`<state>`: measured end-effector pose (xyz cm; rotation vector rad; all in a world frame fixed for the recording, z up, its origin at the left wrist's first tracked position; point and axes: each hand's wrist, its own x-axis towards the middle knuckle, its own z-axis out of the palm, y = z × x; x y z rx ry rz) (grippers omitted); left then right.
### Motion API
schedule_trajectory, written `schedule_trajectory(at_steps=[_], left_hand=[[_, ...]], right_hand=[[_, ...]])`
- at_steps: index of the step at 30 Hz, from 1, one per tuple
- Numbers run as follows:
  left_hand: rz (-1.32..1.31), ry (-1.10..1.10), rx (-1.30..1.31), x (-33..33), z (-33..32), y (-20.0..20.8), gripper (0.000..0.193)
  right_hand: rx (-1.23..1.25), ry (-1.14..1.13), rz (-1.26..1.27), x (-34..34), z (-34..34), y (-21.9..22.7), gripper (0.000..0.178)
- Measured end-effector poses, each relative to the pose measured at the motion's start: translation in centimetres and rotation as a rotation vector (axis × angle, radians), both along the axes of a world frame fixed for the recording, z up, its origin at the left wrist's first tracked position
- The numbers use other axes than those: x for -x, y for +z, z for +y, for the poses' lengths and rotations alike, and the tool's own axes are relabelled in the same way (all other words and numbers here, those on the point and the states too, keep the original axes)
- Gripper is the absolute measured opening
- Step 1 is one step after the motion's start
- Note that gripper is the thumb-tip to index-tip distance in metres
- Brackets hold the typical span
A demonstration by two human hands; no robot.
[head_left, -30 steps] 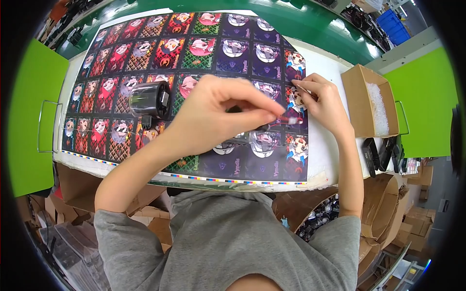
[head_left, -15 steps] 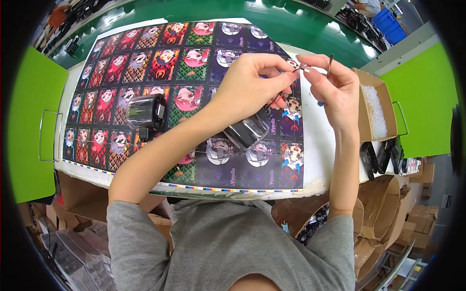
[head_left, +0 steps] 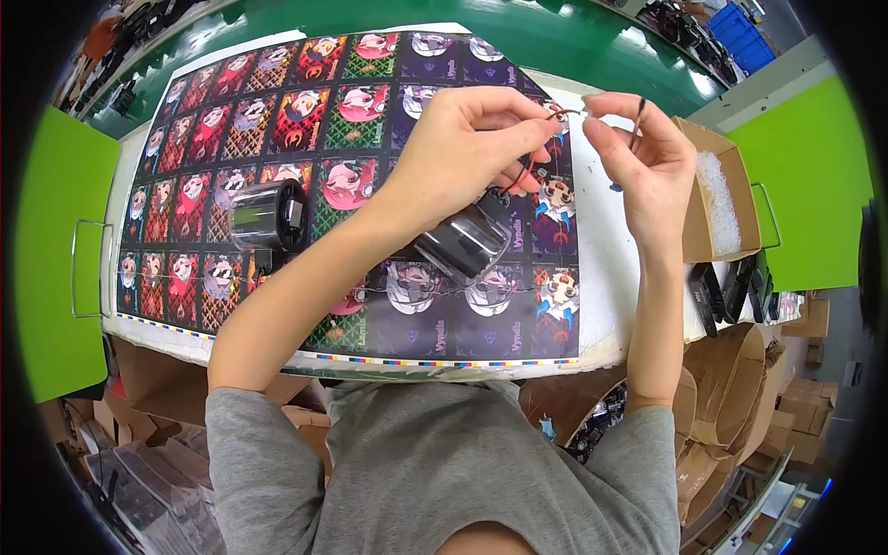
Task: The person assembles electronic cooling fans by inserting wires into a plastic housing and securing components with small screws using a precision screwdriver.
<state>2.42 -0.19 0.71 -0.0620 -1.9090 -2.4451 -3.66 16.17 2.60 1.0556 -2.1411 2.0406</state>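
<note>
My left hand (head_left: 486, 139) pinches a thin red-and-dark wire (head_left: 566, 113) above the printed sheet. The wire loops down below the fingers toward a clear cylinder with a black part inside (head_left: 465, 245), which lies tilted under my left wrist. Just to the right, my right hand (head_left: 645, 157) is closed, thumb and forefinger pinching a tiny whitish piece (head_left: 585, 113) at the wire's end. A thin dark stick-like item (head_left: 640, 107) shows between its fingers. A second clear-and-black cylinder (head_left: 268, 215) lies on its side left of my left forearm.
A dark sheet of cartoon character prints (head_left: 356, 190) covers most of the white table. To the right stand a cardboard box of small clear pieces (head_left: 720, 205) and several black parts (head_left: 731, 291). Green panels (head_left: 69, 240) flank both sides. Cardboard boxes (head_left: 731, 398) sit below the table edge.
My hands have moved slightly apart, the right one shifting right. More red wire now shows between them. The cylinders appear a little further left, along with the table.
</note>
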Motion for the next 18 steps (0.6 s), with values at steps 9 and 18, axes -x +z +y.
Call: schedule_trajectory(at_steps=[9, 18], left_hand=[[0.067, -0.020, 0.076, 0.17, 0.18, -0.28, 0.017], [0.125, 0.020, -0.012, 0.06, 0.31, -0.68, 0.013]], right_hand=[[-0.131, 0.067, -0.088, -0.03, -0.04, -0.18, 0.024], [-0.170, 0.049, -0.126, -0.01, -0.10, 0.68, 0.022]])
